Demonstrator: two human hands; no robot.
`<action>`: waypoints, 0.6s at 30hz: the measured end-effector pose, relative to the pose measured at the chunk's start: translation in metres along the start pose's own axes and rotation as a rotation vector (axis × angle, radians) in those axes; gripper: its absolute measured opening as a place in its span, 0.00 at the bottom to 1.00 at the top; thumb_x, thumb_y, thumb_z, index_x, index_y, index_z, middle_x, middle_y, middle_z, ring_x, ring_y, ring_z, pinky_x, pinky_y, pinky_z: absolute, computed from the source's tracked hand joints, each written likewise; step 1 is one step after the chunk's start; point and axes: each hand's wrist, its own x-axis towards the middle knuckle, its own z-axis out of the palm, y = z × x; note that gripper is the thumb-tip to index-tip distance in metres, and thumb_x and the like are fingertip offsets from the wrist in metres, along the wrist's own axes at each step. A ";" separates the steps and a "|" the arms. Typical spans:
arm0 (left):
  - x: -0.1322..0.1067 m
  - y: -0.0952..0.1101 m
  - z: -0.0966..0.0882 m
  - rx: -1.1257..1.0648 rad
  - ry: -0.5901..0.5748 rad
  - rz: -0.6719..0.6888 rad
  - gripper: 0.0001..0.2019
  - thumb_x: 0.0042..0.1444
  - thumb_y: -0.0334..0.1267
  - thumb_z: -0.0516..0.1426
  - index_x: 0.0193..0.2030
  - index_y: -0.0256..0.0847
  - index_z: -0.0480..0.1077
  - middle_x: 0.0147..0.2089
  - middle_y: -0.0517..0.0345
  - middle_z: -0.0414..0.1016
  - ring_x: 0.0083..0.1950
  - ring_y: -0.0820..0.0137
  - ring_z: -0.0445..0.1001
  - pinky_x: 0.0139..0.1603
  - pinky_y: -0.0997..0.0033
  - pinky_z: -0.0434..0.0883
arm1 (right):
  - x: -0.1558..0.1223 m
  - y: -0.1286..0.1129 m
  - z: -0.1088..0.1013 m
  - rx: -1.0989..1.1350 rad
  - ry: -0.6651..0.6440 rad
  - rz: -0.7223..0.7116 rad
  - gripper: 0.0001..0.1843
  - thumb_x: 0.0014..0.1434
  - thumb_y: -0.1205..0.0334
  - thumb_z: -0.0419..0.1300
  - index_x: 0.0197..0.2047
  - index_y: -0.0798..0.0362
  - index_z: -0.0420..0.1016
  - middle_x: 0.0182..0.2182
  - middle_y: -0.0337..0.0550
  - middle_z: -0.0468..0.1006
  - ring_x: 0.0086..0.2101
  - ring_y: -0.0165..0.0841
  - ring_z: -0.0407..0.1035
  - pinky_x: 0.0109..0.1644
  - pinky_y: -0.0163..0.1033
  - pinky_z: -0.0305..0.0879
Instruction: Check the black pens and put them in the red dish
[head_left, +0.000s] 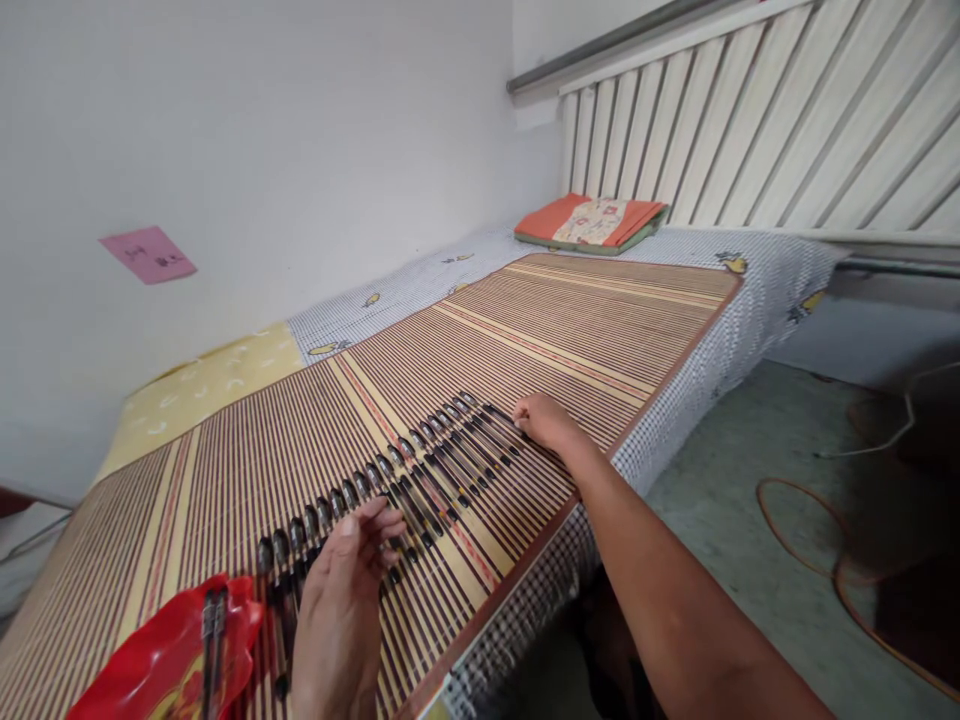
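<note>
A slanting row of slim, dark, pen-like sticks (416, 487) with shiny rounded heads lies side by side on the striped bamboo mat (592, 340). Their exact kind is hard to make out. My right hand (541, 420) is at the far right end of the row, fingers pinched on the lower end of the last dark stick (501, 415). Over the near left part of the row hovers my left hand (346, 590), fingers slightly curled and apart, nothing seen in it; it hides some sticks. Beside the row's left end, a red scalloped plate (142, 650) holds two similar sticks.
The mat covers a bed with a checked sheet (667, 400). A folded orange cloth (592, 220) lies near the white slatted headboard (720, 120). A pink note (148, 255) is on the wall. An orange cable (840, 560) runs over the floor at right.
</note>
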 end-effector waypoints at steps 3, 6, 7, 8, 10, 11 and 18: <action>-0.001 0.001 0.000 -0.002 0.004 -0.010 0.28 0.45 0.59 0.71 0.44 0.37 0.82 0.40 0.49 0.85 0.39 0.67 0.79 0.34 0.75 0.72 | 0.000 -0.001 -0.001 -0.011 -0.034 -0.006 0.11 0.69 0.56 0.63 0.40 0.55 0.80 0.40 0.43 0.84 0.42 0.35 0.78 0.52 0.47 0.73; -0.002 0.002 0.001 -0.007 0.005 -0.013 0.27 0.46 0.58 0.71 0.44 0.37 0.82 0.40 0.49 0.84 0.39 0.67 0.79 0.35 0.75 0.72 | 0.000 -0.001 0.000 -0.017 -0.043 -0.009 0.10 0.69 0.57 0.63 0.41 0.56 0.80 0.41 0.43 0.83 0.43 0.36 0.78 0.53 0.47 0.73; -0.002 0.002 0.001 -0.008 0.003 -0.011 0.27 0.46 0.58 0.70 0.44 0.37 0.82 0.40 0.49 0.84 0.39 0.67 0.79 0.35 0.75 0.72 | 0.001 -0.001 0.000 -0.018 -0.043 -0.009 0.10 0.69 0.57 0.63 0.42 0.56 0.80 0.41 0.44 0.83 0.43 0.36 0.78 0.53 0.47 0.73; -0.003 0.002 0.001 -0.010 0.002 -0.008 0.27 0.46 0.58 0.71 0.44 0.37 0.82 0.39 0.49 0.84 0.39 0.67 0.79 0.34 0.75 0.72 | 0.001 -0.001 0.001 -0.019 -0.042 -0.009 0.10 0.68 0.58 0.63 0.42 0.56 0.80 0.41 0.44 0.83 0.43 0.36 0.78 0.53 0.48 0.73; -0.003 0.003 0.001 -0.014 -0.002 -0.006 0.27 0.45 0.58 0.71 0.44 0.37 0.82 0.39 0.49 0.84 0.39 0.67 0.79 0.34 0.75 0.72 | 0.002 0.000 0.002 -0.016 -0.037 -0.011 0.10 0.69 0.58 0.63 0.42 0.56 0.80 0.41 0.44 0.83 0.44 0.36 0.78 0.53 0.48 0.73; -0.003 0.003 0.001 -0.016 -0.005 -0.007 0.27 0.45 0.58 0.71 0.44 0.37 0.82 0.39 0.49 0.84 0.39 0.67 0.79 0.34 0.75 0.73 | 0.002 0.001 0.003 -0.013 -0.033 -0.013 0.10 0.69 0.57 0.63 0.42 0.56 0.80 0.41 0.44 0.83 0.44 0.36 0.78 0.53 0.48 0.73; -0.003 0.000 -0.002 -0.005 -0.010 0.000 0.27 0.48 0.58 0.70 0.45 0.37 0.81 0.40 0.50 0.84 0.39 0.67 0.79 0.35 0.76 0.73 | 0.003 0.004 0.005 0.020 -0.026 -0.037 0.16 0.68 0.50 0.62 0.42 0.56 0.79 0.41 0.45 0.82 0.41 0.36 0.76 0.49 0.46 0.72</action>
